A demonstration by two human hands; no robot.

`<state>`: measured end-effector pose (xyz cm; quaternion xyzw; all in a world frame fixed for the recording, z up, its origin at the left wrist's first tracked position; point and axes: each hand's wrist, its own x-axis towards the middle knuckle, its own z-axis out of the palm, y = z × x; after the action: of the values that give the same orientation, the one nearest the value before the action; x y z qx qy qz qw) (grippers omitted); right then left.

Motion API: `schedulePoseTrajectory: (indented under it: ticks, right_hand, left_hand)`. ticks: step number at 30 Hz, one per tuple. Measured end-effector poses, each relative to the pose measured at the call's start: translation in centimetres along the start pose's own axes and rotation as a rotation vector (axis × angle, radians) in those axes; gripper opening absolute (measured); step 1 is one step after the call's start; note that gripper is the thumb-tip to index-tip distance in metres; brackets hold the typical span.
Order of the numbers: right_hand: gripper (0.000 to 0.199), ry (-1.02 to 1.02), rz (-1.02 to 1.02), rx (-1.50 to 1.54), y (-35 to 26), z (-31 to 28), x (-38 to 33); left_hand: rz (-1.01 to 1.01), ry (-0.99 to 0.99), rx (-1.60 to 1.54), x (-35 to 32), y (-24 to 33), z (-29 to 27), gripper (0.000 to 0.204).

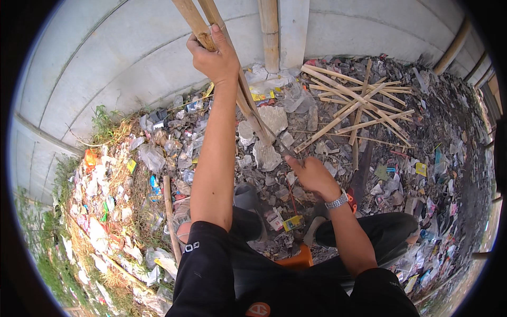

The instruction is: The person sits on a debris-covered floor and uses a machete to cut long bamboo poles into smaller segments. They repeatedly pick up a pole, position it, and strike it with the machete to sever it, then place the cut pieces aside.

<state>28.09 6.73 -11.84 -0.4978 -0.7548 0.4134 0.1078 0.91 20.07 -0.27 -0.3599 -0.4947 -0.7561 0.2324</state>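
Sat on orange stool (298,259), left hand (214,58) gripped upright bamboo strips (248,103), right hand (311,174) closed on blade handle, splitting midway; next likely pressed blade downward.

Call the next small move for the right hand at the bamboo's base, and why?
Probably draw the blade further down the bamboo strips: the left hand grips them upright, and the right hand holds the blade against their lower end on the littered ground.

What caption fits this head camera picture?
Left hand grips bamboo strips; right hand holds a blade against them.
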Motion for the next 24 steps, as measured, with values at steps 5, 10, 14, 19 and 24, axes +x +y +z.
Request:
schedulePoseTrajectory:
  ticks: [5, 10, 14, 19, 24]
  right_hand:
    - [0.048, -0.187, 0.106, 0.236, -6.5, -2.3, -1.9]
    - [0.056, 0.014, -0.105, 0.483, -2.7, 0.3, -5.6]
    - [0.061, 0.419, -0.32, 0.172, -2.7, 2.0, -8.1]
    - [0.052, 0.462, -0.17, 0.027, -5.1, 2.6, -8.0]
    - [0.049, 0.426, -0.191, 0.017, -9.9, -0.4, -7.9]
  left_hand:
    - [-0.015, -0.061, 0.005, -1.0, 0.8, 0.2, 0.048]
    - [-0.015, -0.109, 0.03, -0.6, 0.3, 1.4, 0.045]
    - [0.045, -0.057, 0.017, -0.6, 0.6, 1.3, 0.045]
    - [-0.047, -0.12, 0.023, -0.9, 1.1, 1.2, 0.044]
    - [-0.023, -0.131, 0.008, -1.6, 2.8, 0.2, 0.043]
